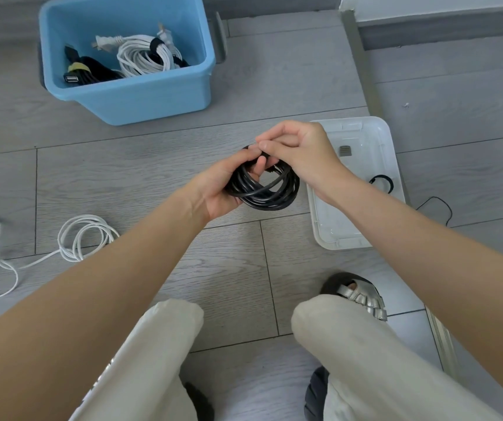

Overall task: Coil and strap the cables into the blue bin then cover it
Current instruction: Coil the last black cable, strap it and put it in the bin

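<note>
A coiled black cable [270,189] hangs above the floor at the centre of the head view. My left hand [229,183] grips the coil's left side, fingers through the loop. My right hand [298,150] pinches the coil's top with curled fingers. The blue bin [153,95] stands at the back left and holds a strapped white cable coil [145,54] and a strapped black cable bundle [89,69]. The clear lid [362,235] lies on the floor to the right, under my right wrist, with a black strap [382,181] on it.
A loose white cable [83,235] sprawls on the grey floor at the left. A thin black cord [441,205] lies beyond the lid's right edge. My knees and sandalled feet fill the bottom. A grey threshold strip [362,65] runs at the back right.
</note>
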Tool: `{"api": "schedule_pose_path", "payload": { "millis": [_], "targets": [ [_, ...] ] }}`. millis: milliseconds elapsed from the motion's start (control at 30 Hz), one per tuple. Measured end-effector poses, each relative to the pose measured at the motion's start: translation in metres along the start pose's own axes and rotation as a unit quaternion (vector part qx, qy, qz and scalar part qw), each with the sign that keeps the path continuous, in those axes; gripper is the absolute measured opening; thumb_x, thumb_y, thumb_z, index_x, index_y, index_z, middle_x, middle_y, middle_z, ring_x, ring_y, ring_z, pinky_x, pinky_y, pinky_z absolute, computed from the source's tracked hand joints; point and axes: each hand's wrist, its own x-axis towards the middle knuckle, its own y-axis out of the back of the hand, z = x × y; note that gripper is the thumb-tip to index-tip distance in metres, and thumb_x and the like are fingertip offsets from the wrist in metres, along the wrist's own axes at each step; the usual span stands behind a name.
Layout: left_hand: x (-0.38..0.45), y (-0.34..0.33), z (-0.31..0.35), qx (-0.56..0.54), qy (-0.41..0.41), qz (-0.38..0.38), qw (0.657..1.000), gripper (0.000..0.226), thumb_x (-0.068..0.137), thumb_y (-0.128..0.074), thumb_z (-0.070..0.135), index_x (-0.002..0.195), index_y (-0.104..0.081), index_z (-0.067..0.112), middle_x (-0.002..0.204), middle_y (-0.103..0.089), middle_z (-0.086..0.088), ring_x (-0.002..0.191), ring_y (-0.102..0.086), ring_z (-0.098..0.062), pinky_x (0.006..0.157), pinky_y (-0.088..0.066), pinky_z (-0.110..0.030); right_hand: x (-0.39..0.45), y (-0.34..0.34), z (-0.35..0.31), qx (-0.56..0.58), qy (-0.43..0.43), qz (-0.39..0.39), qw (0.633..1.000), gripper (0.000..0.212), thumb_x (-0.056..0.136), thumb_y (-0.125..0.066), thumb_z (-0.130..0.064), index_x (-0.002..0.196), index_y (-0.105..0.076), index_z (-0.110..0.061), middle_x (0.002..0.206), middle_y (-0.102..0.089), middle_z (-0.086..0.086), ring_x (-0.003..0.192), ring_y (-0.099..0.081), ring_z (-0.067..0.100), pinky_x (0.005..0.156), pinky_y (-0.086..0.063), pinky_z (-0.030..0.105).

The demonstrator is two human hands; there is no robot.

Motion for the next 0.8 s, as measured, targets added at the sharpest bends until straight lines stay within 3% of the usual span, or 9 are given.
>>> {"api": "schedule_pose_path", "payload": {
  "millis": [167, 300, 367, 467, 567, 733, 800],
  "targets": [
    [0.003, 0.000, -0.005, 0.018, -0.006, -0.003, 1.000, 0.015, 0.094, -0.045, 0.003, 0.086, -0.056, 0.010, 0.062, -0.062, 0.000, 0.039, -0.049, 0.000, 0.045, -0.042, -0.007, -0.003, -0.001, 0.002, 0.029, 0.000, -0.011, 1.000, 0.008, 0.086, -0.061, -0.001, 0.085, -0.065, -0.008, 0.074, -0.072, -0.003, 0.074, -0.066, 0.016, 0.087, -0.055, 0.030],
    [0.005, -0.001, 0.000, 0.009, -0.009, -0.017, 1.000, 0.015, 0.094, -0.038, 0.001, 0.086, -0.049, 0.008, 0.060, -0.055, 0.002, 0.035, -0.040, 0.000, 0.044, -0.034, -0.007, -0.002, 0.004, -0.003, 0.128, -0.033, 0.048, 0.990, 0.013, 0.093, -0.053, -0.009, 0.084, -0.062, -0.011, 0.092, -0.071, 0.010, 0.085, -0.067, 0.017, 0.078, -0.052, 0.025],
    [0.004, 0.000, 0.002, 0.001, -0.005, -0.021, 1.000, 0.016, 0.094, -0.036, 0.001, 0.083, -0.046, 0.007, 0.058, -0.053, 0.002, 0.034, -0.038, -0.001, 0.043, -0.034, -0.007, 0.001, 0.012, -0.006, 0.166, -0.045, 0.078, 0.982, 0.016, 0.093, -0.050, -0.008, 0.081, -0.059, -0.011, 0.093, -0.069, 0.011, 0.090, -0.065, 0.020, 0.078, -0.051, 0.027],
    [0.000, 0.001, 0.003, 0.038, 0.037, -0.056, 0.997, 0.021, 0.094, -0.031, 0.002, 0.079, -0.044, 0.009, 0.053, -0.050, 0.006, 0.032, -0.036, -0.001, 0.043, -0.030, -0.007, 0.001, 0.018, -0.008, 0.199, -0.053, 0.080, 0.975, 0.017, 0.093, -0.048, 0.001, 0.080, -0.056, -0.006, 0.086, -0.062, 0.012, 0.082, -0.066, 0.019, 0.073, -0.055, 0.024],
    [-0.002, -0.003, -0.002, 0.083, 0.075, -0.085, 0.990, 0.019, 0.089, -0.036, 0.001, 0.075, -0.047, 0.010, 0.053, -0.039, 0.010, 0.032, -0.034, -0.001, 0.046, -0.027, -0.007, 0.001, 0.011, -0.010, 0.172, -0.060, 0.056, 0.982, 0.016, 0.091, -0.050, 0.001, 0.079, -0.056, -0.007, 0.079, -0.060, 0.008, 0.073, -0.062, 0.017, 0.066, -0.052, 0.020],
    [0.002, -0.008, -0.002, 0.113, 0.055, -0.067, 0.990, 0.022, 0.090, -0.038, -0.002, 0.076, -0.050, 0.009, 0.061, -0.043, 0.004, 0.034, -0.032, 0.000, 0.042, -0.030, -0.007, 0.001, 0.002, -0.012, 0.021, -0.055, -0.011, 0.998, 0.006, 0.089, -0.060, -0.018, 0.088, -0.062, -0.013, 0.080, -0.064, -0.003, 0.074, -0.060, 0.008, 0.079, -0.049, 0.022],
    [0.003, -0.005, -0.001, 0.138, 0.045, -0.054, 0.988, 0.021, 0.090, -0.037, -0.003, 0.077, -0.049, 0.008, 0.056, -0.045, 0.005, 0.034, -0.032, 0.000, 0.042, -0.032, -0.008, 0.001, 0.002, -0.013, -0.020, -0.063, -0.046, 0.997, 0.014, 0.089, -0.062, -0.022, 0.100, -0.062, -0.014, 0.088, -0.066, -0.004, 0.081, -0.061, 0.006, 0.083, -0.048, 0.019]
  ]
}}
